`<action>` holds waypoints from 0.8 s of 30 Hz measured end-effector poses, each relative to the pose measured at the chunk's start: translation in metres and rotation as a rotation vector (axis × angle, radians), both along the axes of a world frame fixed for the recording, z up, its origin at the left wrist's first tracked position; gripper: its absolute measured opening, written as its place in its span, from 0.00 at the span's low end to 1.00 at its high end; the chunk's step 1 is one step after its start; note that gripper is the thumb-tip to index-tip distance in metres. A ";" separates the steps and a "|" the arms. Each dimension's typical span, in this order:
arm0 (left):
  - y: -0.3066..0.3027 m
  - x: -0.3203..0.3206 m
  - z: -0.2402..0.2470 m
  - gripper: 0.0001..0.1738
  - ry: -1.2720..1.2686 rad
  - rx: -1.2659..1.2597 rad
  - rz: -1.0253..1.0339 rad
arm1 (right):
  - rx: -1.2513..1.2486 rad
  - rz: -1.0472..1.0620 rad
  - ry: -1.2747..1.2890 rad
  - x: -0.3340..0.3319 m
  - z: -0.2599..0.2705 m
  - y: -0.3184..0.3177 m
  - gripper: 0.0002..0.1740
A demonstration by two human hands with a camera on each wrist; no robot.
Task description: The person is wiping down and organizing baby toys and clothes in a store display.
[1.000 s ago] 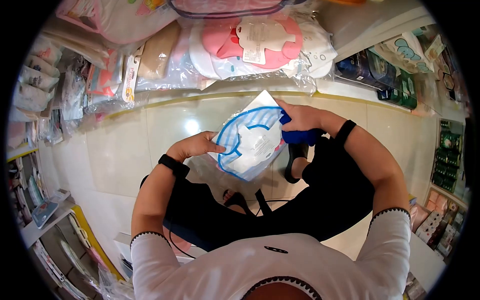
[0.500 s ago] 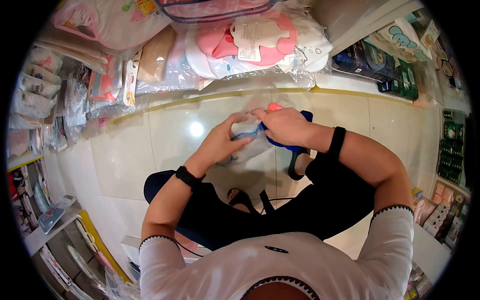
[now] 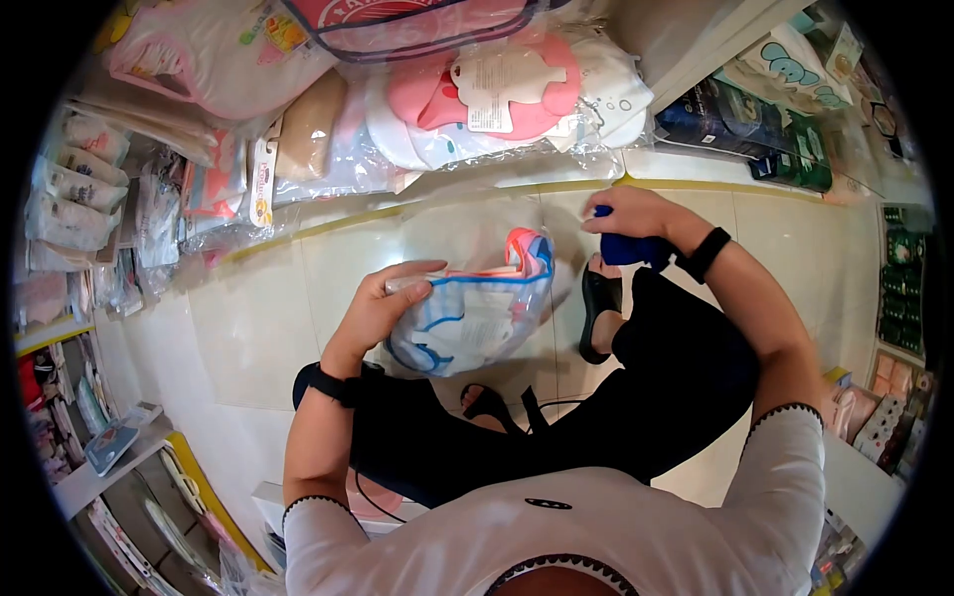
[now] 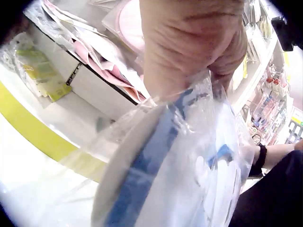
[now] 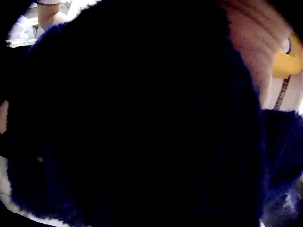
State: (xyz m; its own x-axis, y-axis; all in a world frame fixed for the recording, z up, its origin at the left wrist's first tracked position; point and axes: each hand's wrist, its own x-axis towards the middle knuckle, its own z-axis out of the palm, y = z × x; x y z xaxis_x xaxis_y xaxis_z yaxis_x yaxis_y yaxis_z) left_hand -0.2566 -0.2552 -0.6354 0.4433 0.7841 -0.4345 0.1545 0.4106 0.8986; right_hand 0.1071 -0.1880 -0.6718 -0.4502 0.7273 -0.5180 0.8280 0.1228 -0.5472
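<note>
The left hand (image 3: 383, 308) pinches the left end of a clear plastic bag (image 3: 467, 323) with blue-striped, blue-edged cloth items in it; pink and orange edges show at its upper right. Close up in the left wrist view, the left hand (image 4: 194, 42) is above the bag (image 4: 156, 165), its fingertips hidden. To the right of the bag and apart from it, the right hand (image 3: 646, 219) grips a bunched dark blue cloth (image 3: 631, 250). That cloth (image 5: 142, 123) fills most of the right wrist view, with part of the right hand (image 5: 258, 42) behind it.
A shelf edge (image 3: 586, 182) runs across ahead, with packaged pink and white bibs (image 3: 547, 84) on it. Bagged goods (image 3: 84, 189) hang at the left, and a lower rack (image 3: 149, 497) stands at the near left. Dark packages (image 3: 730, 124) lie at the right. The person's feet (image 3: 601, 308) are on the tiled floor.
The bag has swung from upright between both hands to lying lengthwise under the left hand. The right hand has let go of it and moved right with the blue cloth.
</note>
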 end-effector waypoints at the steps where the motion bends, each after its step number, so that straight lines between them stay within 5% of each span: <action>1: -0.001 0.002 0.003 0.15 -0.006 0.014 -0.014 | 0.093 -0.034 0.067 -0.003 -0.005 -0.002 0.26; 4: -0.004 0.011 0.011 0.15 -0.033 -0.029 -0.047 | 0.193 0.023 -0.094 -0.029 -0.014 -0.002 0.35; 10: -0.009 0.015 -0.001 0.16 0.040 0.022 -0.116 | 0.045 0.210 -0.207 -0.050 -0.027 -0.001 0.21; 13: -0.016 0.004 -0.018 0.16 0.028 -0.026 -0.020 | 0.085 0.180 -0.190 -0.035 -0.058 -0.003 0.16; 16: -0.022 -0.017 -0.053 0.18 -0.170 -0.326 0.324 | 0.080 0.191 -0.262 -0.008 -0.061 0.009 0.15; 19: -0.024 -0.028 -0.082 0.21 -0.242 -0.496 0.415 | -0.009 0.162 -0.252 0.002 -0.035 0.016 0.13; 24: -0.019 -0.023 -0.151 0.22 -0.420 -0.633 0.387 | -0.028 0.142 -0.245 0.003 -0.065 0.024 0.13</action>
